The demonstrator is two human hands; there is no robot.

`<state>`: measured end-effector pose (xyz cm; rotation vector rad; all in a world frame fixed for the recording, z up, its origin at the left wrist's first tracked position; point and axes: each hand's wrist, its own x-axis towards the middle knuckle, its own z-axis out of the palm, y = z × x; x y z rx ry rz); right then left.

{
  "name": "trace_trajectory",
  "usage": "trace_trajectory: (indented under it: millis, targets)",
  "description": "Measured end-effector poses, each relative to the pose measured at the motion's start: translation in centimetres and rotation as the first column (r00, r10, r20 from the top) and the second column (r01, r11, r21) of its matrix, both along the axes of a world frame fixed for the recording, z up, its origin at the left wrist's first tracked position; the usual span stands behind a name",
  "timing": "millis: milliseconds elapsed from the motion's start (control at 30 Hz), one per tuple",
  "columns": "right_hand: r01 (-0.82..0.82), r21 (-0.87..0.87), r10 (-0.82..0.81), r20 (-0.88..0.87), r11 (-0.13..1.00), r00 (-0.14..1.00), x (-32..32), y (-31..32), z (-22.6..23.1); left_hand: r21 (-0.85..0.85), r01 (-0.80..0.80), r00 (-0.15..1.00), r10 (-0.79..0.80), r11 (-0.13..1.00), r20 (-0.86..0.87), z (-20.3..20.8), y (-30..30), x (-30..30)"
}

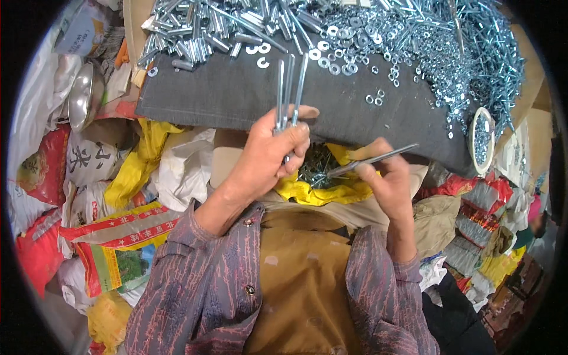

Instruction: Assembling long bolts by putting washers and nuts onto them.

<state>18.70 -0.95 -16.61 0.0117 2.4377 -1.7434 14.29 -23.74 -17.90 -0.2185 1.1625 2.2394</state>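
Note:
My left hand is closed round several thin silvery metal rods, which stand up from the fist, their upper ends slightly bent. To its right, my right hand pinches a single metal rod between thumb and fingers, tilted up to the right. The lower end of that rod is over an opened yellow bag on my lap. Inside the bag lies a tangle of thin metal pieces, too small to tell apart. Both hands are just off the near edge of the dark work surface.
Heaped on the work surface are metal tubes, washers and nuts, and thin screws. A white oval dish of small parts sits at the right edge. Sacks crowd the left, beside a metal bowl; more bags lie right.

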Motion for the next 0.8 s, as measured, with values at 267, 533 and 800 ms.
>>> trace_trajectory:
  millis: [267,533,800]
  targets:
    - [0.195,0.2,-0.141,-0.257,0.96,0.956,-6.7,-1.5,0.1,0.157,0.089,0.985,-0.11,0.984,0.131,1.0,0.9,1.0]
    - [0.402,0.608,-0.091,-0.477,0.684,0.874,-11.3,-3.3,-2.6,-0.151,-0.006,0.994,-0.011,0.989,-0.111,0.6,1.0,1.7]
    - [0.31,0.323,-0.193,-0.345,0.894,0.918,-11.6,0.7,0.0,-0.004,0.045,0.998,-0.045,0.999,-0.037,0.0,0.6,0.6]
